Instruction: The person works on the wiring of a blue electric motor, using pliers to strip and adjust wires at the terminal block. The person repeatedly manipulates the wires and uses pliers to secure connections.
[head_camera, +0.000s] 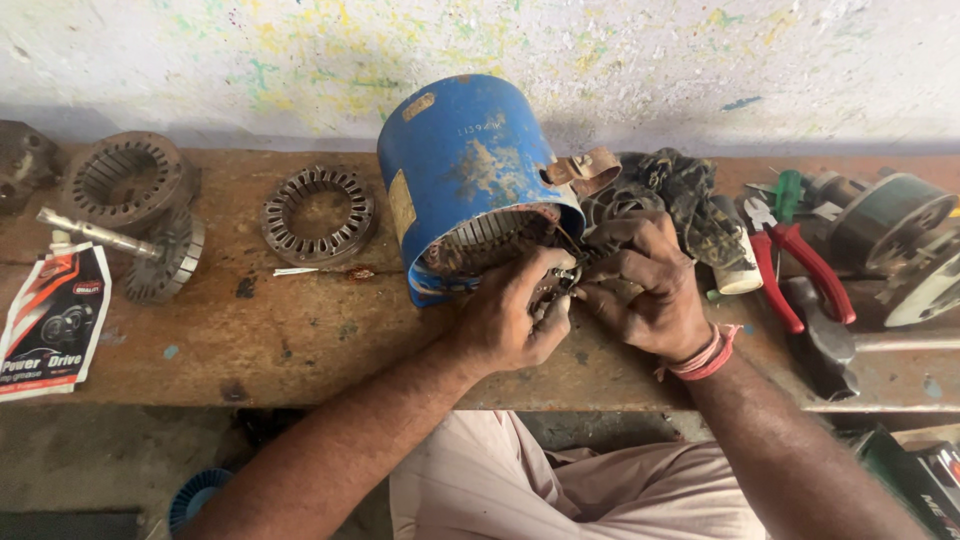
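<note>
A blue cylindrical motor housing lies on its side on the wooden bench, its open end with slotted stator core facing me. My left hand is closed at the lower rim of that opening, pinching thin wires. My right hand, with red thread bands at the wrist, is closed just right of it, fingers on the same wires at the housing's mouth. What exactly lies between the fingertips is hidden.
Left on the bench: a stator ring, a larger stator, a rotor with shaft, a grease pouch. Right: dark rag, red-handled pliers, hammer, motor parts. The wall stands behind.
</note>
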